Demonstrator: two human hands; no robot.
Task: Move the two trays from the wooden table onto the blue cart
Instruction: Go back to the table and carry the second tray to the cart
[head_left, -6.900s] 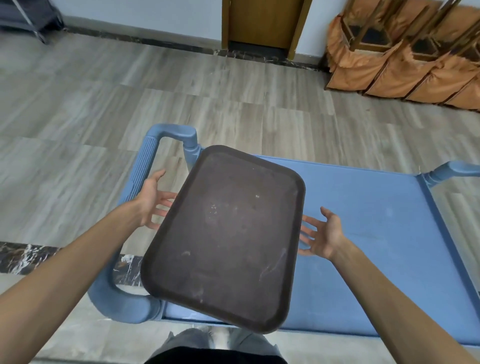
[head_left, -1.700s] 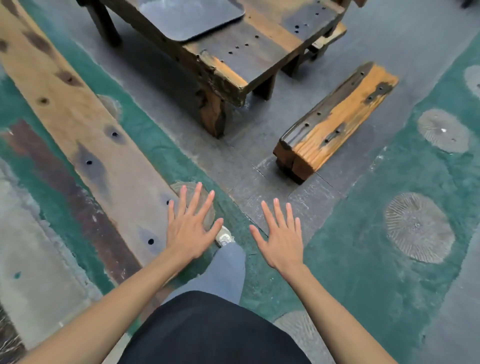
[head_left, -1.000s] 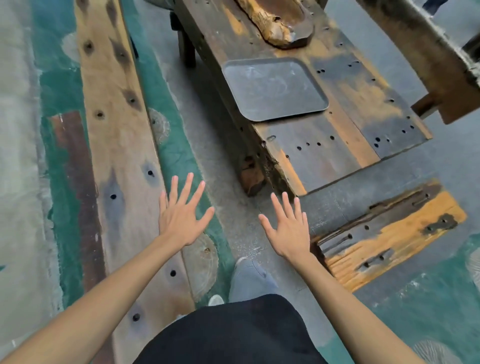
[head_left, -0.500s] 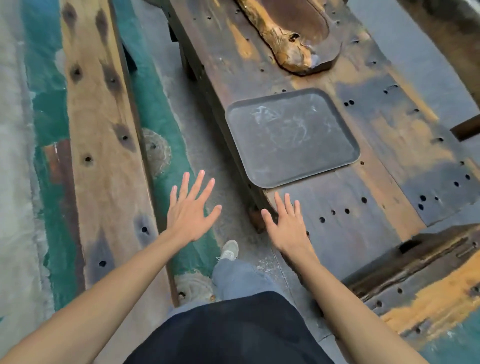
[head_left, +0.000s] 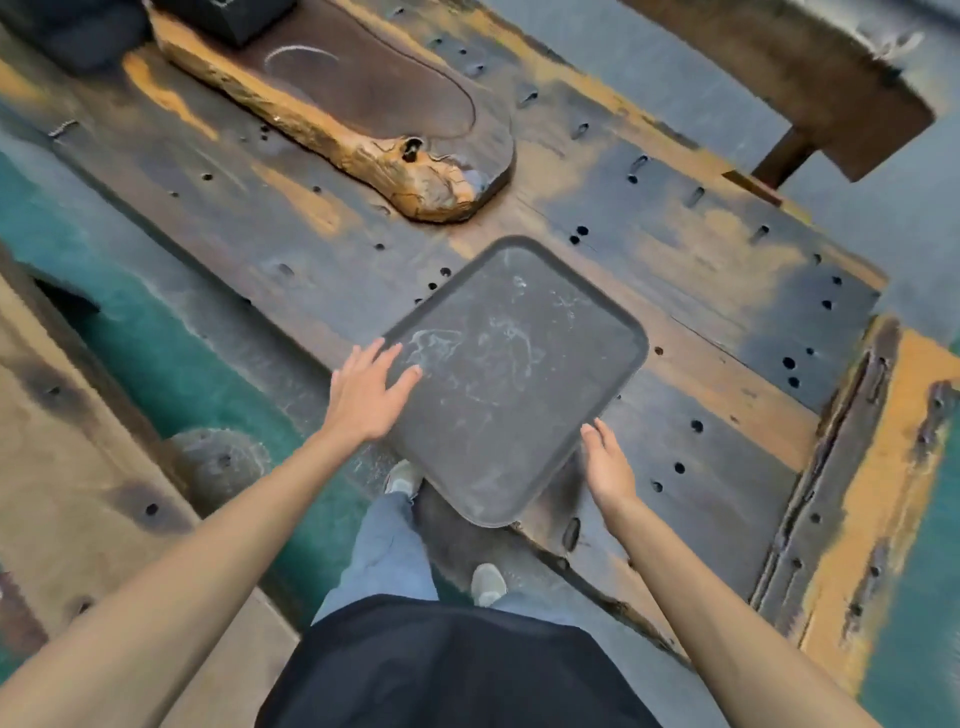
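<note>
A dark grey rectangular tray (head_left: 514, 374) with pale scuff marks lies on the worn wooden table (head_left: 701, 291), one corner jutting over the table's near edge. My left hand (head_left: 371, 387) is spread flat over the tray's left rim, fingers apart. My right hand (head_left: 605, 462) hovers beside the tray's right near edge, fingers straight, holding nothing. The blue cart is out of view.
A carved live-edge wooden slab (head_left: 358, 109) lies on the table behind the tray. A dark bench (head_left: 810, 67) stands at the top right, a long plank bench (head_left: 78, 467) on the left. Green painted floor (head_left: 171, 358) runs between. My feet (head_left: 488, 584) stand by the table edge.
I have stepped up to the table. Both hands moved forward to the tray: the left now lies on its left rim, the right has come beside its right edge.
</note>
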